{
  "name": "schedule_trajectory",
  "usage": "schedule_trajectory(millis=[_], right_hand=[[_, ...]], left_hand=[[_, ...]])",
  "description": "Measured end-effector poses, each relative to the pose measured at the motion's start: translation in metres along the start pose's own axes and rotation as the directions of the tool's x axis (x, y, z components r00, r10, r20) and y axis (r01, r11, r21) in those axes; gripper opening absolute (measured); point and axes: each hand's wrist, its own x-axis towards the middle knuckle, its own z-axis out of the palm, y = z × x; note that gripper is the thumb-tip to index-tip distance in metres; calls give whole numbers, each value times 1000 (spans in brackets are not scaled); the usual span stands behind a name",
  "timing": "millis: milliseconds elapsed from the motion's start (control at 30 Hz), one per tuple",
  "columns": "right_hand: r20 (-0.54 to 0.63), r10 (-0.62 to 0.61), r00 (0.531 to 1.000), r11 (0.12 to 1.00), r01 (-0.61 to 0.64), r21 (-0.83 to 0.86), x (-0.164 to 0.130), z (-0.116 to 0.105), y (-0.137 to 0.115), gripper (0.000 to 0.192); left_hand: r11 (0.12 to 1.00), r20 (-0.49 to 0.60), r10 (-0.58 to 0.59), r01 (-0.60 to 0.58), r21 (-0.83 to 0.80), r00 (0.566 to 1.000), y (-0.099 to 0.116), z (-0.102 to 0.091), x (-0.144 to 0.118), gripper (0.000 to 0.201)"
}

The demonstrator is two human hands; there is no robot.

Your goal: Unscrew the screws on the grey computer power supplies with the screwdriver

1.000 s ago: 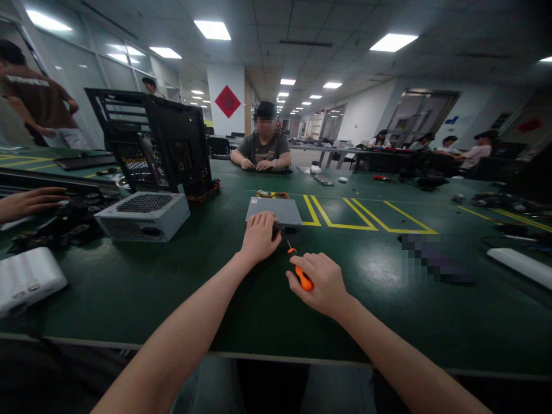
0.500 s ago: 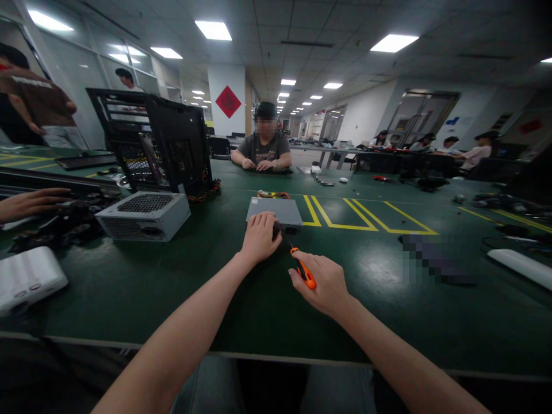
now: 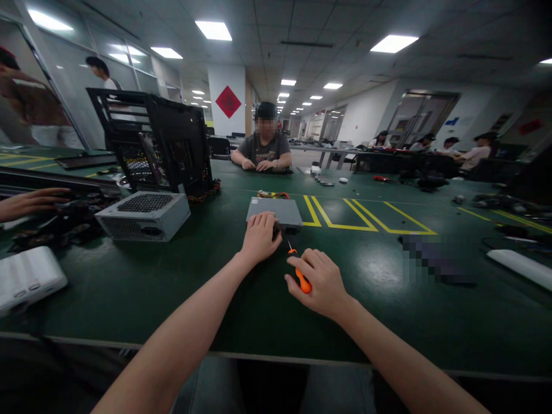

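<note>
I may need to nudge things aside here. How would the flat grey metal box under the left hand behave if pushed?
The grey box looks rigid sheet metal, so probably stiff. Lying flat and low on the green table, it should slide rather than tip. The left hand resting on it would likely hold it steady.

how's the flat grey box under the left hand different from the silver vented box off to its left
The flat grey box is thin with a plain smooth top; the silver vented box is taller, with a round fan grille on top and perforated sides. The left hand rests on the grey box; nothing touches the silver one. Both lie flat on the green table.
</note>
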Motion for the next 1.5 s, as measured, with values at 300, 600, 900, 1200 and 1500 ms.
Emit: schedule_trajectory(millis=[300, 600, 900, 1200, 1500], right_hand=[[0, 16, 1000, 998, -16, 59, -2, 2, 2, 26], [29, -48, 998, 999, 47, 17, 1, 0, 1, 26], [-53, -25, 998, 998, 27, 52, -2, 3, 3, 22], [-26, -27, 999, 1000, 27, 1, -1, 1, 2, 22], [-89, -44, 995, 999, 45, 14, -1, 3, 3, 18]], left_hand=[[1000, 7, -9, 9, -8, 1000, -1, 1, 0, 27], [1000, 5, -15, 15, -14, 1000, 0, 0, -1, 26], [1000, 14, -11, 11, -22, 1000, -1, 0, -1, 27], [1000, 11, -11, 11, -14, 1000, -1, 1, 0, 26], [1000, 13, -14, 14, -25, 1000, -1, 0, 0, 27]])
